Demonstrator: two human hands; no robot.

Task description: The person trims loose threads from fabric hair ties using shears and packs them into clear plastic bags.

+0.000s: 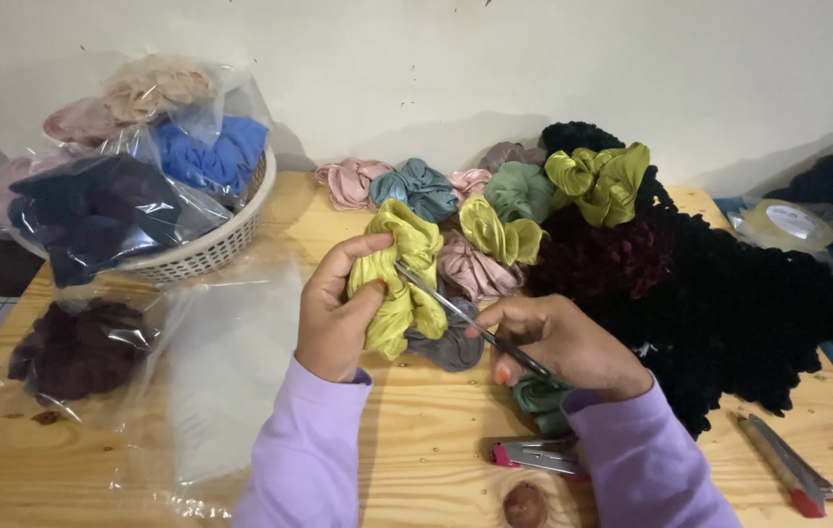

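Note:
My left hand (336,311) grips a yellow-green satin scrunchie (399,279), held up over the wooden table (436,440). My right hand (563,344) holds a thin dark metal tool (470,321), seemingly scissors, whose tip points into the scrunchie's folds. Under the tool lies a grey scrunchie (450,344). Behind it sits a pile of scrunchies (495,210) in pink, teal, green and yellow-green. A green scrunchie (541,399) lies beneath my right wrist.
A white basket (209,249) of bagged scrunchies stands at the back left. Clear plastic bags (225,362) and a bagged dark scrunchie (79,347) lie at the left. Dark fuzzy fabric (729,313) covers the right. A stapler (539,455), a utility knife (790,471) and a tape roll (790,223) are nearby.

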